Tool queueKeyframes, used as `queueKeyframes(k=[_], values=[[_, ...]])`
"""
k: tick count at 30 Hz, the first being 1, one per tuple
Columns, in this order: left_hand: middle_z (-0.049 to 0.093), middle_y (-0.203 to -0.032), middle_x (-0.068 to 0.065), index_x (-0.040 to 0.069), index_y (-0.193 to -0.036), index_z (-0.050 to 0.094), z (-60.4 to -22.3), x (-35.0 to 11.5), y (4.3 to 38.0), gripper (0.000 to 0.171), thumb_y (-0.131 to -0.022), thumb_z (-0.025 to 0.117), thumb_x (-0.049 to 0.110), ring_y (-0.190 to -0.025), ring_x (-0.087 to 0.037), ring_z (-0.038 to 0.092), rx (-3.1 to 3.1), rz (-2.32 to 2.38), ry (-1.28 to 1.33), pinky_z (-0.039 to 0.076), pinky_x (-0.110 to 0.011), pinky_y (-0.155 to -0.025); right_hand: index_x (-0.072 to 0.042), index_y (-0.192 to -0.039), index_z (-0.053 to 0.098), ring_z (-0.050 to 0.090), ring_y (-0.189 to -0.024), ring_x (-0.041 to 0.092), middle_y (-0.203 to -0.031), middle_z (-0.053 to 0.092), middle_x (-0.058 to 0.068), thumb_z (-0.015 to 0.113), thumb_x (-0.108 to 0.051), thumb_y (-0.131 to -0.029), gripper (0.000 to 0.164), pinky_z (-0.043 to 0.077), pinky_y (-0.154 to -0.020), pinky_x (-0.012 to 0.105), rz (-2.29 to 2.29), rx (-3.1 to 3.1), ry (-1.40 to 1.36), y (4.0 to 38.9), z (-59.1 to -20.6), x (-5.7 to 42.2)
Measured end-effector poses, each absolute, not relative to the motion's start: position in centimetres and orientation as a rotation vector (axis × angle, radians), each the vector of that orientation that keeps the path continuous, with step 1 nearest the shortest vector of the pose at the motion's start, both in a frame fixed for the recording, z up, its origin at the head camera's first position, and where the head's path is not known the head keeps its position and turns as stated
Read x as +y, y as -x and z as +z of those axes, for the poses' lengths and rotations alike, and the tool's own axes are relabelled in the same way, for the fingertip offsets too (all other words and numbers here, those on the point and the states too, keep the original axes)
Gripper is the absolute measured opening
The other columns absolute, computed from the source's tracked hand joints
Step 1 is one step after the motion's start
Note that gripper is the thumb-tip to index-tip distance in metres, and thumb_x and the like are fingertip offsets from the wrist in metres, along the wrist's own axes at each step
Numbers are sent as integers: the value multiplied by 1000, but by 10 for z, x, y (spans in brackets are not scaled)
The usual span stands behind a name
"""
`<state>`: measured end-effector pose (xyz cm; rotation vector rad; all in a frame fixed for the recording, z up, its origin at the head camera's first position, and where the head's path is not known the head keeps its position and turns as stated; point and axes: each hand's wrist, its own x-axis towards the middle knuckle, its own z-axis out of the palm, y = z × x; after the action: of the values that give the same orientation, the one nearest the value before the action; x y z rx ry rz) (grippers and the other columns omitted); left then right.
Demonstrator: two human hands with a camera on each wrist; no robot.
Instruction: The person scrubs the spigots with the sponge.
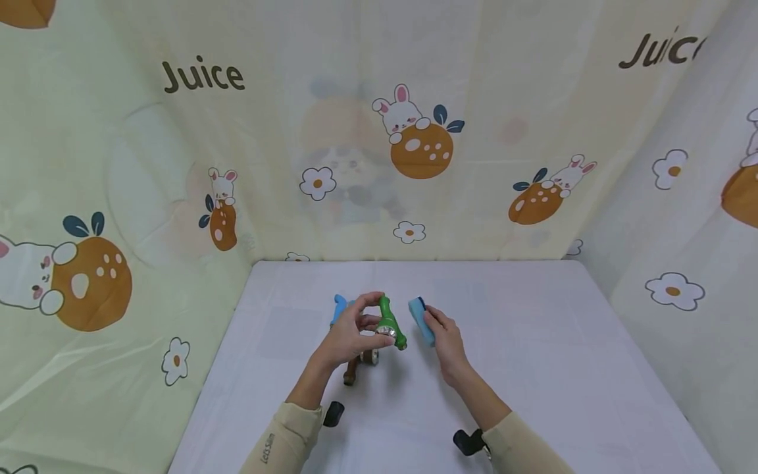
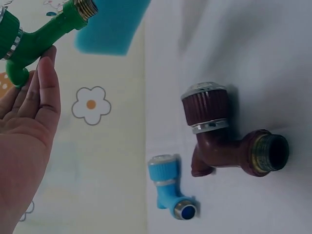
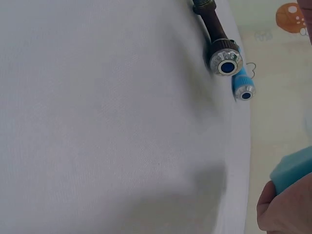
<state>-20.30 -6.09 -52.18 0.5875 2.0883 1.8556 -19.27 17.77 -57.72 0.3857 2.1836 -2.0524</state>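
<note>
Cloth printed with rabbits, oranges and the word "Juice" [image 1: 272, 131] hangs around a white surface [image 1: 533, 342]. Over it, the two hands are apart from each other, both occupied: the left hand [image 1: 349, 336] pinches a green tap [image 1: 387, 320] between thumb and fingers, lifted clear of the surface, and the right hand [image 1: 448, 339] grips a light-blue sponge block [image 1: 422, 322] with a dark edge.

A brown tap [image 2: 214, 146] with a threaded end lies on the surface below the left hand, on the person's side; a blue tap [image 2: 167, 194] lies farther off, partly hidden behind that hand in the head view.

As for progress, the work appears to be underway: one tap is picked up and the sponge is in hand, but a gap separates the two, so no contact shows at this moment. The brown and blue taps are both unheld. Whether either has had its turn, or how much of the green one is done, cannot be told.
</note>
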Motion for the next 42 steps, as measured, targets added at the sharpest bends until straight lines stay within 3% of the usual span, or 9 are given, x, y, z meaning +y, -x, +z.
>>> queueKeyframes(k=[8, 22, 28, 33, 37, 42], values=[[46, -154, -1, 25, -157, 43, -536, -57, 205, 83, -86, 86, 28, -110, -20, 71, 2123, 1780, -490, 59, -32, -82, -23, -164, 33, 36, -126, 28, -161, 30, 18, 58, -41, -106, 65, 38, -96, 34, -2015, 2301, -398, 193, -582, 183], [59, -143, -2, 21, -152, 54, -569, -45, 211, 72, -89, 77, 47, -106, -14, 68, 2439, 1404, -538, 58, -32, -83, -22, -161, 39, 37, -125, 27, -161, 30, 15, 61, -40, -105, 63, 37, -98, 35, -2076, 2269, -418, 191, -583, 185], [65, -135, -5, 14, -145, 62, -577, -38, 212, 73, -85, 77, 53, -107, -20, 66, 2611, 1160, -586, 57, -36, -85, -20, -163, 36, 35, -127, 28, -162, 29, 17, 58, -42, -106, 64, 37, -98, 36, -2052, 2283, -403, 191, -581, 185], [72, -124, -4, 15, -134, 72, -584, -31, 213, 65, -84, 77, 57, -110, -22, 64, 2819, 896, -629, 46, -46, -98, -15, -163, 34, 35, -126, 29, -161, 29, 19, 56, -36, -108, 63, 37, -96, 36, -2042, 2270, -403, 189, -574, 185], [74, -116, -3, 18, -128, 75, -588, -27, 213, 64, -83, 76, 62, -105, -20, 62, 2891, 781, -624, 39, -48, -98, -16, -163, 34, 35, -125, 27, -159, 30, 17, 57, -38, -108, 63, 36, -95, 35, -2054, 2275, -398, 192, -582, 187], [74, -114, -4, 19, -127, 76, -588, -22, 211, 71, -82, 71, 73, -104, -22, 62, 2915, 701, -592, 39, -50, -98, -19, -162, 38, 35, -125, 28, -158, 32, 16, 58, -42, -106, 63, 36, -97, 37, -2082, 2286, -387, 190, -583, 186]])
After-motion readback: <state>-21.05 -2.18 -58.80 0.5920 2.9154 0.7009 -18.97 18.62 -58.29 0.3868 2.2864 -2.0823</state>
